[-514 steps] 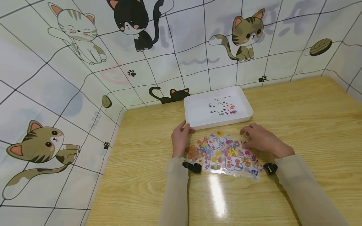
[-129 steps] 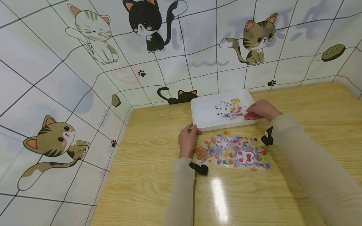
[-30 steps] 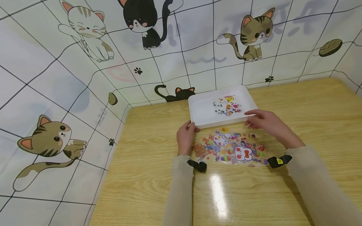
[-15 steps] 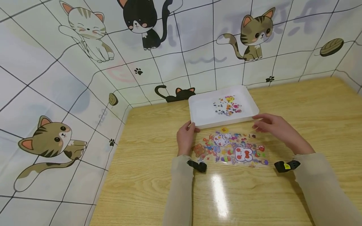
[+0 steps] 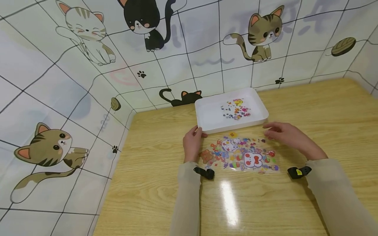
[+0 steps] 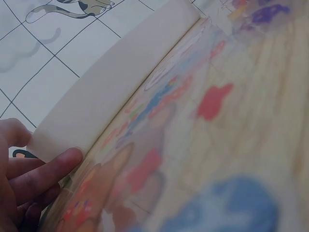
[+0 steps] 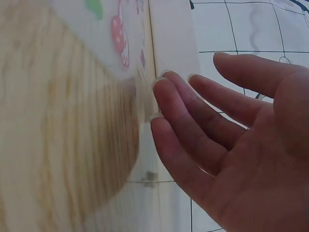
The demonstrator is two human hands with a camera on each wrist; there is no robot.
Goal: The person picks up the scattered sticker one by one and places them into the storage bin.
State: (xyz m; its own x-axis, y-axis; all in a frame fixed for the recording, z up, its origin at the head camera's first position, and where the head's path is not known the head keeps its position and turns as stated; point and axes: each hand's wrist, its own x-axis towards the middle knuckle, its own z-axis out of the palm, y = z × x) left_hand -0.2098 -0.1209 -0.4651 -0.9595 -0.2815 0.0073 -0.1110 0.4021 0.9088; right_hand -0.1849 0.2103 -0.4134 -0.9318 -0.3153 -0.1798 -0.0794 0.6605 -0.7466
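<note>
In the head view, a white tray (image 5: 211, 116) stands at the back of the table against the wall. Small colourful stickers (image 5: 237, 109) lie scattered in its right half. My left hand (image 5: 192, 146) grips its near left corner; in the left wrist view the fingers (image 6: 46, 174) lie against the tray wall (image 6: 96, 94). In front of the tray, a clear sheet of cartoon stickers (image 5: 252, 160) lies flat, with a white bunny, a bear and fruit on it. My right hand (image 5: 287, 136) hovers beyond the sheet's right end, fingers loosely bent, holding nothing in the right wrist view.
The wooden table (image 5: 153, 193) meets a wall (image 5: 203, 39) covered with a cat-patterned grid print at its back and left. Black wrist cameras (image 5: 299, 172) are strapped to both wrists. Light reflects off the tabletop in front of the sheet.
More stickers lie in the tray than 17 seconds ago, a yellow one among them. My right hand has moved from the tray's right side back toward the right and nearer. The left hand stays put.
</note>
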